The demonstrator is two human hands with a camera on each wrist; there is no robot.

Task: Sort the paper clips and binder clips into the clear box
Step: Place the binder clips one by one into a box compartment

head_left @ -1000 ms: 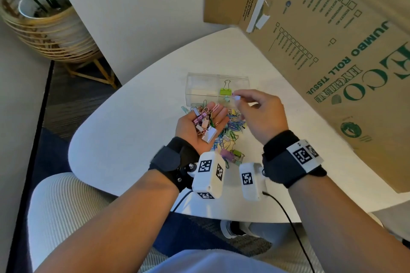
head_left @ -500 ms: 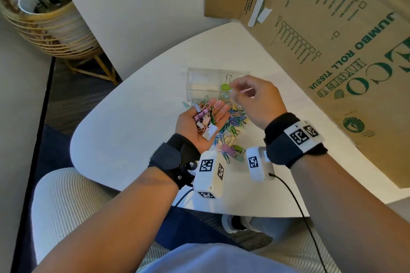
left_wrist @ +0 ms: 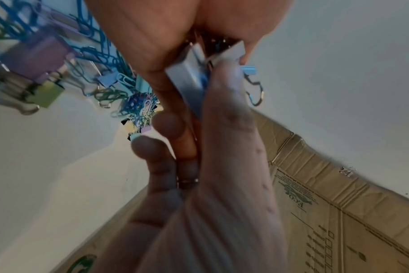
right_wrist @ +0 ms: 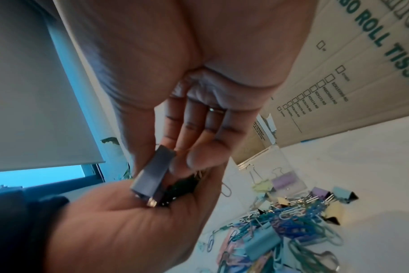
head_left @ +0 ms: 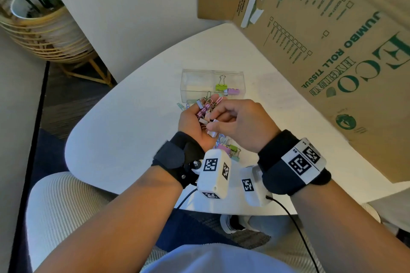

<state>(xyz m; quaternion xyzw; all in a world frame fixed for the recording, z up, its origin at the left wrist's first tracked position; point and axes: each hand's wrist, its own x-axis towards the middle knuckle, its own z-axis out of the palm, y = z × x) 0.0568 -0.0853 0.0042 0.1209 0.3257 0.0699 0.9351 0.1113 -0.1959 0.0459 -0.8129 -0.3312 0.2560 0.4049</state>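
Note:
My left hand lies palm up above the table, cupped under a handful of pink and white clips. My right hand is over that palm, thumb and fingers pinching a pale binder clip that still touches the handful. The same binder clip shows between both hands in the left wrist view. Just beyond the hands stands the clear box, with a green binder clip and a purple binder clip in its right half. A pile of mixed clips lies on the table below the hands.
The white rounded table has bare surface to the left. A big cardboard box leans over its right side, close to my right wrist. A potted plant in a wicker stand sits on the floor at far left.
My right hand was at the clear box; it has come back to my left palm and pinches another binder clip. A purple binder clip now lies in the box beside the green one.

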